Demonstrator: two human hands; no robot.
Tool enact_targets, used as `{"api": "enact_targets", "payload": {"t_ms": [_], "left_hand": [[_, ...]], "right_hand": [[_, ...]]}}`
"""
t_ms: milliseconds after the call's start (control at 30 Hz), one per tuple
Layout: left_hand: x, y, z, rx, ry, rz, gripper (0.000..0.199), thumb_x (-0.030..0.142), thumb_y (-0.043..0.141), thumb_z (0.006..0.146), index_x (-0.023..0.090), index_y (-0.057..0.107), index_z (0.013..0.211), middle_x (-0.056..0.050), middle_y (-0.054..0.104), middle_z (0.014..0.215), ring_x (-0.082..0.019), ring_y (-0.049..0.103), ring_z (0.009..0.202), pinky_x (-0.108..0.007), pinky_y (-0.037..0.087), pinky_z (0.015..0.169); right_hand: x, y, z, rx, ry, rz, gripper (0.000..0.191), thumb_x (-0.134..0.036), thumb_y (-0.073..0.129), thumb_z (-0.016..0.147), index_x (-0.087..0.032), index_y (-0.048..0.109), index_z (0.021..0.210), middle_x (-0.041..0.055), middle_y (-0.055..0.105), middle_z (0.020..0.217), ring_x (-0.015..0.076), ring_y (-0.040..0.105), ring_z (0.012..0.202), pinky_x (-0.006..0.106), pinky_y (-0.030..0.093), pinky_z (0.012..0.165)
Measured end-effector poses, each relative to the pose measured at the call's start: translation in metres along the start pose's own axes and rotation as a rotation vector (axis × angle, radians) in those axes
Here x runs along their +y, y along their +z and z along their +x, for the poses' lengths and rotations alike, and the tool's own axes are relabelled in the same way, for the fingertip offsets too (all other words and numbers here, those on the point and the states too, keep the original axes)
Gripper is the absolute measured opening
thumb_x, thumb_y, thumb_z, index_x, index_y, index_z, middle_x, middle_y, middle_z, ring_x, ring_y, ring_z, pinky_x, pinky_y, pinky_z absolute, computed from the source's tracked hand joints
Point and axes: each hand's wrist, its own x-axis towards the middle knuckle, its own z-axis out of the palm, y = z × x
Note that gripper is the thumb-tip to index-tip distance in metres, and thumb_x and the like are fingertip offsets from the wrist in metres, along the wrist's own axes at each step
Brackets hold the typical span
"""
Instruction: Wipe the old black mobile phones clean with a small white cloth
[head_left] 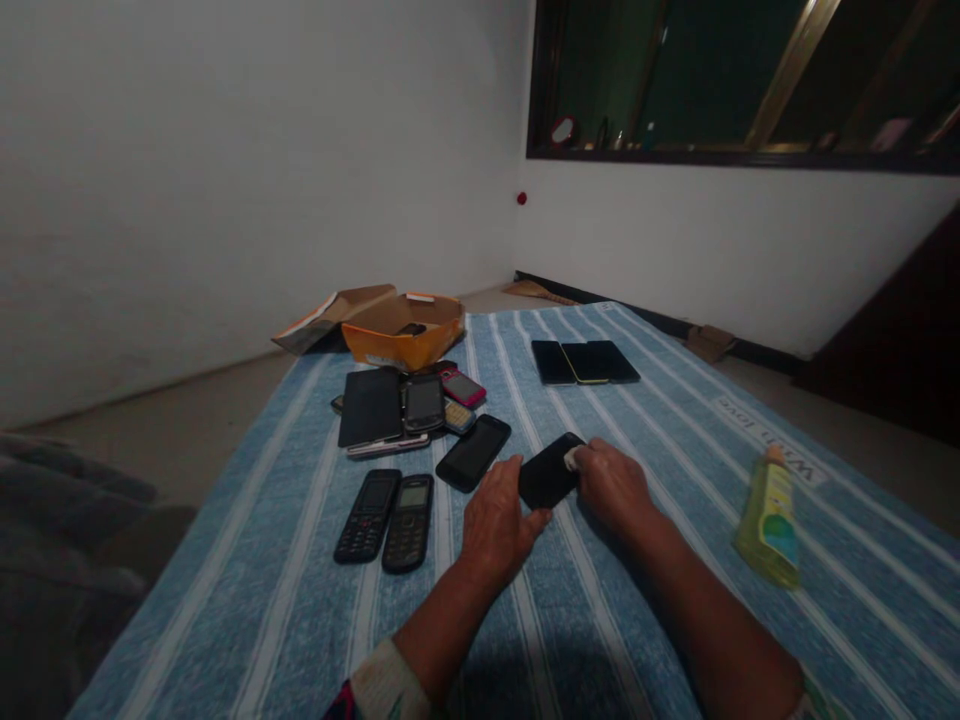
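A black smartphone (549,474) lies tilted between my hands, just above or on the striped cloth. My left hand (495,515) grips its left end, thumb along the near edge. My right hand (613,482) is closed on a small white wad (572,459), tissue or cloth, pressed against the phone's right end. Another dark touchscreen phone (474,453) lies just left of it. Two keypad phones, one black (367,516) and one with a pale screen (409,523), sit side by side nearer to me.
A pile with a black tablet-like slab (370,407), a grey phone (424,404) and a pink phone (463,387) stands before an open orange box (405,340). Dark flat devices (585,362) lie at the back. A yellow-green bottle (771,520) is at right on the striped cloth (300,600).
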Motion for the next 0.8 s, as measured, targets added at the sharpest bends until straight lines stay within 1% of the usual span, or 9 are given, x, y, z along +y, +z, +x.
{"api": "enact_targets", "payload": {"t_ms": [67,133,300,400,467,633,700,800], "left_hand": [[0.001,-0.001,0.0,-0.006,0.002,-0.001,0.062,0.024,0.071,0.071,0.017,0.045,0.128,-0.01,0.061,0.117,-0.028,0.058,0.112,-0.043,0.049,0.094],[0.001,-0.002,0.0,-0.01,0.006,0.001,0.062,0.023,0.07,0.072,0.017,0.045,0.128,-0.009,0.061,0.115,-0.028,0.059,0.111,-0.043,0.049,0.093],[0.001,-0.002,0.0,-0.017,0.006,0.011,0.063,0.024,0.07,0.072,0.017,0.045,0.128,-0.01,0.06,0.118,-0.028,0.057,0.115,-0.043,0.048,0.096],[-0.001,-0.002,0.0,-0.012,0.016,0.004,0.064,0.024,0.07,0.071,0.016,0.044,0.129,-0.011,0.06,0.118,-0.029,0.057,0.115,-0.043,0.048,0.095],[-0.001,-0.002,0.0,-0.009,0.025,0.002,0.064,0.024,0.07,0.071,0.016,0.044,0.129,-0.012,0.06,0.119,-0.029,0.056,0.116,-0.044,0.048,0.095],[-0.001,-0.002,-0.001,-0.013,0.032,0.001,0.065,0.024,0.07,0.071,0.014,0.044,0.13,-0.013,0.059,0.122,-0.03,0.056,0.116,-0.046,0.047,0.098],[-0.002,-0.002,-0.001,-0.009,0.033,-0.003,0.064,0.024,0.069,0.071,0.015,0.044,0.13,-0.013,0.059,0.12,-0.03,0.056,0.115,-0.046,0.048,0.096],[-0.003,-0.001,-0.001,-0.006,0.038,-0.01,0.064,0.023,0.067,0.072,0.016,0.043,0.13,-0.011,0.06,0.117,-0.029,0.057,0.114,-0.044,0.05,0.093]], "right_hand": [[0.007,0.001,0.003,0.006,0.053,-0.009,0.03,-0.011,0.039,0.092,-0.018,0.066,0.102,0.0091,0.062,0.1,0.0196,0.061,0.09,0.028,0.036,0.067],[0.007,0.002,0.003,0.011,0.033,0.003,0.029,-0.011,0.04,0.091,-0.018,0.066,0.101,0.0084,0.061,0.1,0.0191,0.06,0.09,0.028,0.035,0.068],[-0.015,0.004,-0.01,-0.016,-0.178,0.074,0.021,-0.013,0.047,0.088,-0.019,0.064,0.098,0.007,0.061,0.1,0.018,0.059,0.09,0.027,0.036,0.068],[-0.023,0.004,-0.014,-0.025,-0.252,0.092,0.018,-0.016,0.05,0.086,-0.018,0.064,0.097,0.007,0.06,0.099,0.0183,0.058,0.09,0.027,0.036,0.068],[-0.021,0.002,-0.012,-0.026,-0.239,0.097,0.02,-0.014,0.049,0.086,-0.018,0.065,0.098,0.0069,0.06,0.099,0.0183,0.058,0.09,0.027,0.036,0.068],[-0.006,-0.002,-0.007,-0.006,-0.092,0.091,0.029,-0.009,0.04,0.088,-0.018,0.065,0.1,0.0072,0.061,0.1,0.0177,0.059,0.09,0.027,0.036,0.069],[-0.007,-0.002,-0.008,-0.009,-0.111,0.1,0.028,-0.01,0.042,0.088,-0.018,0.065,0.1,0.0072,0.061,0.1,0.0176,0.059,0.089,0.027,0.036,0.07],[-0.018,0.001,-0.014,-0.038,-0.235,0.13,0.023,-0.013,0.047,0.086,-0.019,0.065,0.1,0.0068,0.061,0.099,0.0174,0.058,0.089,0.026,0.036,0.07]]}}
